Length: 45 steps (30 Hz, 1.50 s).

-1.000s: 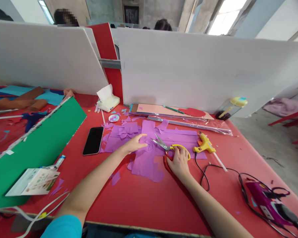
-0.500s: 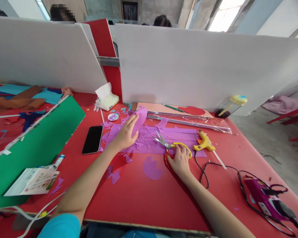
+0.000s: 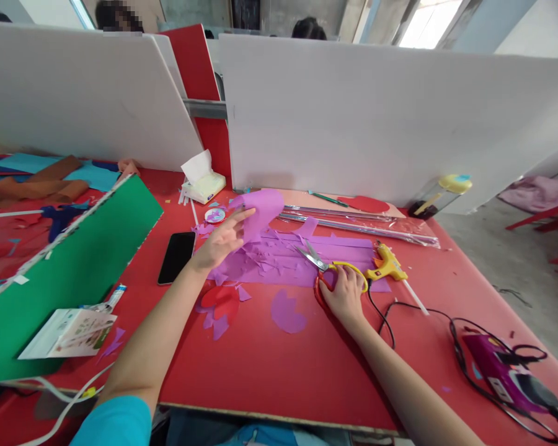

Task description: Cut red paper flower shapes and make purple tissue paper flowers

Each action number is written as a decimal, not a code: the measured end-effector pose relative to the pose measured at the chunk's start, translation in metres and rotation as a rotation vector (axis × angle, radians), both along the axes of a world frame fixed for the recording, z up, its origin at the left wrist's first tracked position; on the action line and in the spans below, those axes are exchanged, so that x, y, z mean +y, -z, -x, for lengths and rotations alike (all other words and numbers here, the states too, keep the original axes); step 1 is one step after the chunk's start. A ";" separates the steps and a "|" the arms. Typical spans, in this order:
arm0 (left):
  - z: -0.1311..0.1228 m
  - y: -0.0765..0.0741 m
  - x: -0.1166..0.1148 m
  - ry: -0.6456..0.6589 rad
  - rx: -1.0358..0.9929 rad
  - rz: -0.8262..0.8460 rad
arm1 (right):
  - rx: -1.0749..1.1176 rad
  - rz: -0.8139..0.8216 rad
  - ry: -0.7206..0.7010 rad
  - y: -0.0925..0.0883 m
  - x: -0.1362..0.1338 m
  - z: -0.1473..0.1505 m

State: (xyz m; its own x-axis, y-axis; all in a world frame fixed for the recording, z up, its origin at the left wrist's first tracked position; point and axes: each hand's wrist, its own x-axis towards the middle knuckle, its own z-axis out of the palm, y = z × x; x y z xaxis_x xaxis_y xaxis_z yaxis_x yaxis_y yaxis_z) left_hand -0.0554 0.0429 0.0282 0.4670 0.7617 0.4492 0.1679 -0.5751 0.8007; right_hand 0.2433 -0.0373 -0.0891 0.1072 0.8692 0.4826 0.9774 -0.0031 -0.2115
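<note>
Pinching the purple paper piece (image 3: 259, 210) by its lower edge with fingers of the left hand (image 3: 221, 243), above the scraps (image 3: 279, 265), far middle of the surface (image 3: 279, 371). Probably being light, limp, tearing easily. Clenching the right hand (image 3: 346, 298) on the scissors (image 3: 326, 267).

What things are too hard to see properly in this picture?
Head view:
- Scissors: handles mostly covered by the right hand.
- Purple sheet: near part hidden behind the left hand.
- Booklet: print too small to read.
- Purple device: cable runs off the picture's corner.
- Person: hidden below the hair by the white divider.
</note>
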 end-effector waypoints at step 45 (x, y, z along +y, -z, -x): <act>0.016 0.002 -0.027 -0.079 0.964 0.142 | -0.079 0.243 -0.834 -0.027 -0.035 0.051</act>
State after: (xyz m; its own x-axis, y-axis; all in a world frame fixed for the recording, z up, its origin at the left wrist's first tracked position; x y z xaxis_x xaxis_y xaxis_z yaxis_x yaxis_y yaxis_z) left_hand -0.0713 0.0156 0.0265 0.5309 0.8242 -0.1969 0.8209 -0.4426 0.3609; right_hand 0.1921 -0.0727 -0.0618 -0.6363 0.7289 0.2527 0.6924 0.6841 -0.2295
